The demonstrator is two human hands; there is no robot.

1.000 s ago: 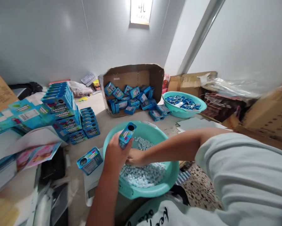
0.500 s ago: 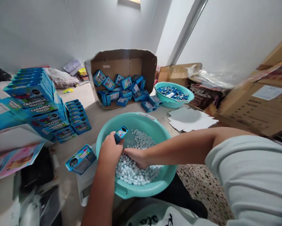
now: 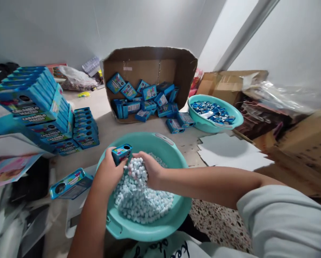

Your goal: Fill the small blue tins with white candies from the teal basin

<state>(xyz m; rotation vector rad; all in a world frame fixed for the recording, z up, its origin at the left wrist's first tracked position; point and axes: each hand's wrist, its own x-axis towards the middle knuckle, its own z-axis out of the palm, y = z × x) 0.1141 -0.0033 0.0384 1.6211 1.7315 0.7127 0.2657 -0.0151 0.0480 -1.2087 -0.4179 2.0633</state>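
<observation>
My left hand [image 3: 108, 172] is closed around a small blue tin [image 3: 122, 152] with a round hole in its top, held over the near teal basin [image 3: 152, 229]. The basin holds a heap of small white-blue candies [image 3: 141, 200]. My right hand [image 3: 149, 168] is cupped around a scoop of those candies, raised right beside the tin's opening. Another blue tin [image 3: 70, 183] lies on its side to the left of the basin.
An open cardboard box [image 3: 149, 68] with several blue tins stands behind. A second teal basin [image 3: 214, 116] of blue wrapped pieces sits at right. Stacks of blue cartons [image 3: 37, 107] and tins [image 3: 85, 127] stand at left. White card sheets [image 3: 230, 154] and brown boxes [image 3: 302, 150] lie at right.
My right hand has come up out of the candy heap with a handful and moved against the tin. My left hand has tilted the tin more level.
</observation>
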